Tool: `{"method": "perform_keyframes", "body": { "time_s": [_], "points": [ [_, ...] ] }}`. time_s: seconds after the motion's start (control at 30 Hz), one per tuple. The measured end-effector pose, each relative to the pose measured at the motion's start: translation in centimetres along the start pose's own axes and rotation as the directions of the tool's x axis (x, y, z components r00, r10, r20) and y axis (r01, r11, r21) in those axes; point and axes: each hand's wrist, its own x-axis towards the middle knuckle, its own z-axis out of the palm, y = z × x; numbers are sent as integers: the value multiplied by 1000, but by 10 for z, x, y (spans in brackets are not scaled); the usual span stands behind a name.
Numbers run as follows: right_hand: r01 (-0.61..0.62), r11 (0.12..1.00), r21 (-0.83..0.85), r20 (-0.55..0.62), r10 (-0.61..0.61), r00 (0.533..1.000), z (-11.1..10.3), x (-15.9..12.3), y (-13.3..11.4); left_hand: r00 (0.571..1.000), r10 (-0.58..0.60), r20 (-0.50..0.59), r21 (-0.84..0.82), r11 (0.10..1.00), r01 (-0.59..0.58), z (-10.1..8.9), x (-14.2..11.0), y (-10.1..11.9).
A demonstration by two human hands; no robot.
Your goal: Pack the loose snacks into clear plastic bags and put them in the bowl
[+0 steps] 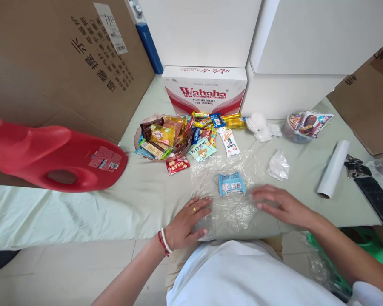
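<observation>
on the film (pixel 238 217), between the left hand (pixel 189 221) and the right hand (pixel 284 206) and slightly beyond them, lies the blue packet (pixel 231 184), its long axis roughly side to side; both hands are loosely spread, gripping nothing (neither looks clearly nearer it).

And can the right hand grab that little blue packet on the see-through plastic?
Probably yes. The right hand is close beside the blue packet, which lies on top of the clear plastic, and nothing seems to stand between them.
</observation>
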Motion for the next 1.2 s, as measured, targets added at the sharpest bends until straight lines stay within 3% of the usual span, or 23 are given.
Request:
{"method": "perform_keyframes", "body": {
  "time_s": [0.1,0.2,0.27,0.47,0.57,0.67,0.77,0.93,1.07,1.2],
  "points": [
    [-86,967,-241,-78,69,995,-6,44,-14,993,-52,-105,19,998,55,9,3,2],
    [-90,907,-412,24,109,994,3,81,-20,977,-94,-189,100,988,114,19,5,4],
    [-86,882,-463,71,134,988,6,89,-21,971,-131,-202,157,974,164,24,5,6],
    [-151,922,-356,-119,115,986,6,65,-22,968,-147,-204,180,966,185,22,1,9],
    [-65,969,-238,-76,48,996,24,58,-23,964,-111,-240,128,981,145,16,-4,11],
    [-22,989,-148,-48,15,999,39,42,-19,991,-42,-128,101,993,55,9,-14,11],
    [37,998,-48,-29,-38,999,42,5,-11,1000,8,13,103,995,-9,4,-25,8],
    [40,999,14,110,-41,993,42,-47,4,998,-13,69,56,998,9,0,-26,0],
    [32,990,138,117,-49,992,35,-42,13,997,-76,21,-99,992,78,-5,-15,-7],
    [-64,967,249,208,11,978,3,-17,16,976,-216,-7,-282,937,205,-20,-3,-9]
  ]
}}
